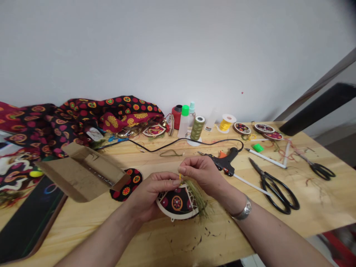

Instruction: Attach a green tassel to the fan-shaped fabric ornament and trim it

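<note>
— At the lower centre of the frame, what does the person hold?

— A fan-shaped ornament (pixel 176 204), white-rimmed, with dark fabric bearing red and orange rounds. It sits just above the wooden table (pixel 319 207), near its front edge. The left hand (pixel 150 193) curls around its left side, thumb and forefinger closed at its top edge.

— And the other hand?

— The right hand (pixel 200 172) meets the left above the ornament, fingertips pressed together on a small yellow piece (pixel 180 177); it is too small to tell what it is. A bunch of green threads (pixel 198 200) hangs from the ornament's right side, under that hand. A silver bracelet (pixel 244 209) sits on the right wrist.

— What lies around them?

— Just right of the right hand is a black glue gun (pixel 225 161), its cord running toward the upper left. Further right lie large black scissors (pixel 274 187), and a smaller pair of scissors (pixel 319 168) near the right edge. Left of the hands, an open cardboard box (pixel 80 170) partly covers a round fabric piece (pixel 129 183).

— And at the back?

— Patterned cloth (pixel 83 118) is heaped in the upper left. By the wall stand an olive thread spool (pixel 197 128), a green-capped bottle (pixel 184 121) and a yellow ribbon reel (pixel 226 123).
</note>
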### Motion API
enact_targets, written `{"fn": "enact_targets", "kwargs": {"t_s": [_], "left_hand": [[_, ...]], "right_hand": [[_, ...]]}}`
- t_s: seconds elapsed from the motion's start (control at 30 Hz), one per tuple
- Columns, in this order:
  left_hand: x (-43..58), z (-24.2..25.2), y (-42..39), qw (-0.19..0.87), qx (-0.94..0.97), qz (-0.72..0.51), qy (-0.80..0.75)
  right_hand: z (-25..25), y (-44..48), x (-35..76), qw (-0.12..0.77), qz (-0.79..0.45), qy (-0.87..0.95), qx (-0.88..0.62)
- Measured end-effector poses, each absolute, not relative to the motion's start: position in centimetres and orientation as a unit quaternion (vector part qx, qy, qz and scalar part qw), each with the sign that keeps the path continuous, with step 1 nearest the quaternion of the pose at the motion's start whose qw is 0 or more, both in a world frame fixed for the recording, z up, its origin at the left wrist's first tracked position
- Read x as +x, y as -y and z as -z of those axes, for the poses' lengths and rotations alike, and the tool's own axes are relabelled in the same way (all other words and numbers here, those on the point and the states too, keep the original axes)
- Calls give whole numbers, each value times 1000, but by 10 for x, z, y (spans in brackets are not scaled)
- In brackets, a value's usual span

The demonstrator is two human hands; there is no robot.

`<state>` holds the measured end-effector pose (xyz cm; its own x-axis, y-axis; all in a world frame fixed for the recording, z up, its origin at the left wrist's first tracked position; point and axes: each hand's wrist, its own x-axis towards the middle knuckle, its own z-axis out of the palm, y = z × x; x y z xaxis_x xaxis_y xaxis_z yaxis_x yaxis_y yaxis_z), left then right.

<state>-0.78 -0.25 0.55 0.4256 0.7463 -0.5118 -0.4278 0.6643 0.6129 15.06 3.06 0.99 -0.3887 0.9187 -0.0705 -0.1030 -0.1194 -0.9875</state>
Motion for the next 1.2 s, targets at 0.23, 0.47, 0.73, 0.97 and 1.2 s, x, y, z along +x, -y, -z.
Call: {"fn": "enact_targets", "kwargs": {"t_s": [0.23,0.47,0.73,0.97,1.2], "left_hand": [[-8,-5,3,814,201,-362,-408],[-7,-7,3,812,198,-366,-410],[-7,-5,3,810,196,-367,-414],[-7,-5,3,812,189,-369,-410],[-7,-5,3,810,189,-371,-413]], "right_hand": [[-11,-30,151,394,-654,528,-372],[-10,-30,150,391,-658,525,-373],[-10,-28,151,388,-673,513,-366],[-9,-27,150,379,-724,463,-343],[-9,-26,150,378,-729,454,-346]]}}
